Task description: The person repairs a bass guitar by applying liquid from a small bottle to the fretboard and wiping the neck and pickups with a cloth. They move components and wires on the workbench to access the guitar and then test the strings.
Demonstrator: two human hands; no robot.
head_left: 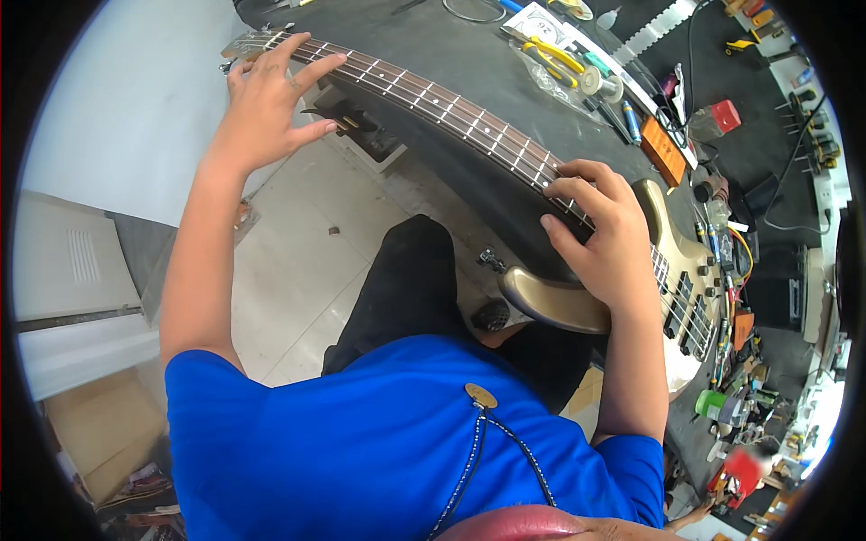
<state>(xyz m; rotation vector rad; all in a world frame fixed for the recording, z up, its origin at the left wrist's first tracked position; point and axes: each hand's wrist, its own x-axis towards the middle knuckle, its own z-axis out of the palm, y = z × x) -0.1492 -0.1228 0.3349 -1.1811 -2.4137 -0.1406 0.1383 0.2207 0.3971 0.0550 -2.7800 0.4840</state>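
An electric bass guitar (442, 106) lies across the dark workbench, its headstock (242, 45) at the far left and its gold body (559, 302) at the right. Near the headstock, my left hand (253, 122) rests its spread fingertips on the strings and fretboard; its thumb stands off below the neck. Where neck meets body, my right hand (609, 234) lays its fingers over the strings, thumb apart and free. Neither hand wraps round the neck. Pickups and knobs (704, 270) show right of my right forearm.
Yellow-handled pliers (555, 59), a spool (600, 83) and an orange-brown block (663, 151) lie behind the neck. Several tools and a green-labelled container (713, 406) crowd the right side. A person in red (744, 473) is at lower right. An open drawer (374, 149) sits under the bench.
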